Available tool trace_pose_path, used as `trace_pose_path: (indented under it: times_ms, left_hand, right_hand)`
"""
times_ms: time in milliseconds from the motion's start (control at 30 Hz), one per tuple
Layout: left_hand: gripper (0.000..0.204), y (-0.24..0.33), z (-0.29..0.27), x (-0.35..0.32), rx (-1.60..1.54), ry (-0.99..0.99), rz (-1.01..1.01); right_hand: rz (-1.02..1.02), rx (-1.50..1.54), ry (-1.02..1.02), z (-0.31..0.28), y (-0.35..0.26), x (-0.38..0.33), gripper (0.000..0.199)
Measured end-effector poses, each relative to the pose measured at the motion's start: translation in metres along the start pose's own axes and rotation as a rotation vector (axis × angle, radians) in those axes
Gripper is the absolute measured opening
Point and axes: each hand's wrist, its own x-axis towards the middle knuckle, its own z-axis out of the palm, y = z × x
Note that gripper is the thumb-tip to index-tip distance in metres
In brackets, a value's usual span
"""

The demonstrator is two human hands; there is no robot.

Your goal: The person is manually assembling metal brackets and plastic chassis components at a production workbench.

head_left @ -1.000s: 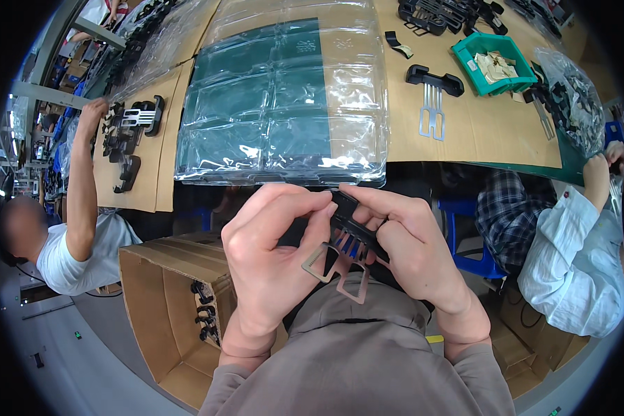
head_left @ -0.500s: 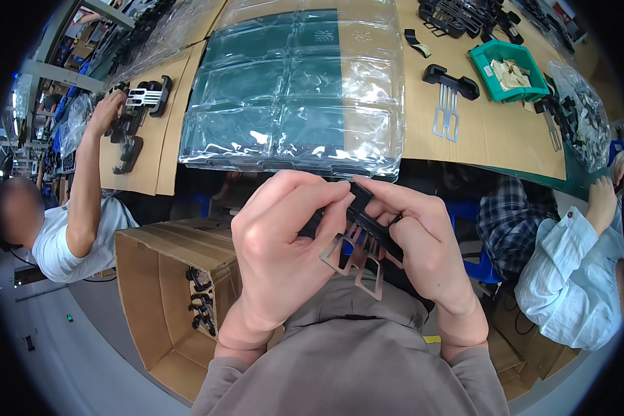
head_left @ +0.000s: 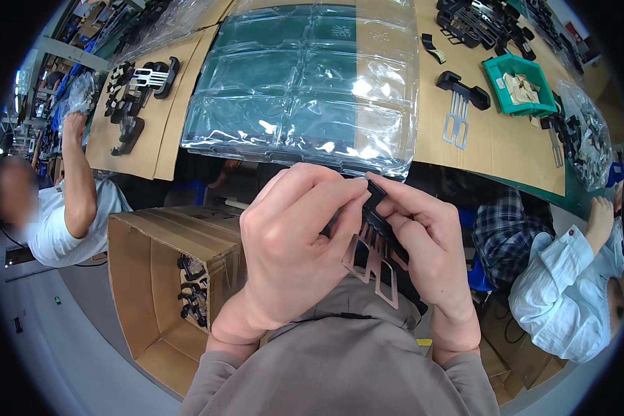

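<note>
Between my two hands, above my lap, is a black plastic bracket with flat metal prongs [head_left: 376, 263] that point down toward me. My left hand [head_left: 298, 236] pinches at the upper end of the black part, its thumb and forefinger pressed together. What lies between those fingertips is too small to make out. Wrapped round the other side of the bracket is my right hand [head_left: 430, 243], its fingertips near the same upper end. My fingers cover much of the black body.
Just beyond my hands lies a clear plastic blister tray [head_left: 291, 125] on the table. To the right are a similar bracket [head_left: 456, 118] and a green bin [head_left: 499, 87] of small pieces. A cardboard box [head_left: 135, 291] holding black parts stands at left. Co-workers sit on both sides.
My hands and the bracket appear slightly further right, with the grip unchanged. The left co-worker's hand has moved away from the brackets on the table toward a plastic bag.
</note>
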Motion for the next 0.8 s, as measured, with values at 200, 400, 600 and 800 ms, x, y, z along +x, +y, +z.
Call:
trace_pose_path:
  times_ms: [200, 400, 600, 800]
  left_hand:
    - [0.021, 0.001, -0.002, -0.001, 0.011, 0.004, 0.016]
    - [0.019, 0.002, 0.002, -0.003, 0.012, 0.046, 0.026]
    - [0.019, 0.004, 0.004, -0.005, 0.045, 0.072, 0.040]
    - [0.020, 0.004, 0.008, -0.007, 0.108, 0.121, 0.116]
  right_hand:
    - [-0.044, -0.114, 0.041, 0.003, 0.003, 0.001, 0.043]
    - [-0.092, -0.180, 0.072, 0.004, 0.010, 0.004, 0.036]
    - [-0.136, -0.138, 0.084, 0.005, 0.017, 0.005, 0.035]
    - [-0.157, -0.118, 0.127, 0.011, 0.019, 0.005, 0.034]
